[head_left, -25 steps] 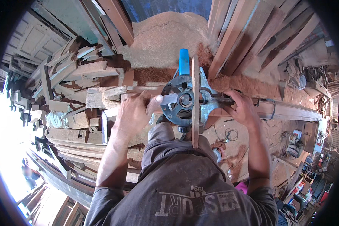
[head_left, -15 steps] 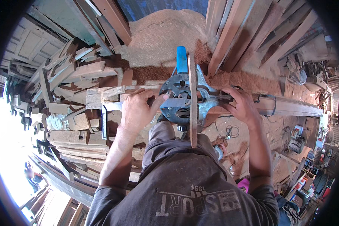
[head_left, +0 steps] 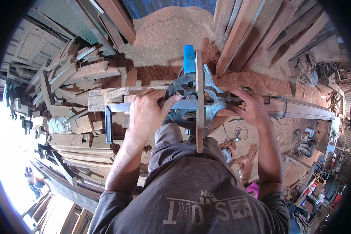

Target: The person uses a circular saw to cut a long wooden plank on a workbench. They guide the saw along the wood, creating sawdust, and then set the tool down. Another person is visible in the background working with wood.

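A blue-handled power tool (head_left: 189, 58) lies with its round dark base upward on a long timber beam (head_left: 308, 113). A thin wooden strip (head_left: 199, 132) crosses the base front to back. My left hand (head_left: 146, 111) grips a metal try square (head_left: 108, 126), its blade lying across the base toward the strip, with my thumb over the blade. My right hand (head_left: 251, 107) is closed on the right end of the tool, where a dark part is mostly hidden by my fingers.
Scrap wood (head_left: 82, 121) is heaped at left. Long planks (head_left: 238, 39) lean at the top right, beside piled sawdust (head_left: 167, 27). Coiled cable (head_left: 240, 134) lies on the floor at right. Another person (head_left: 31, 177) is at the far left, by a bright opening.
My left hand has shifted the square slightly right, so its blade lies further across the tool's base. My right hand stays on the tool.
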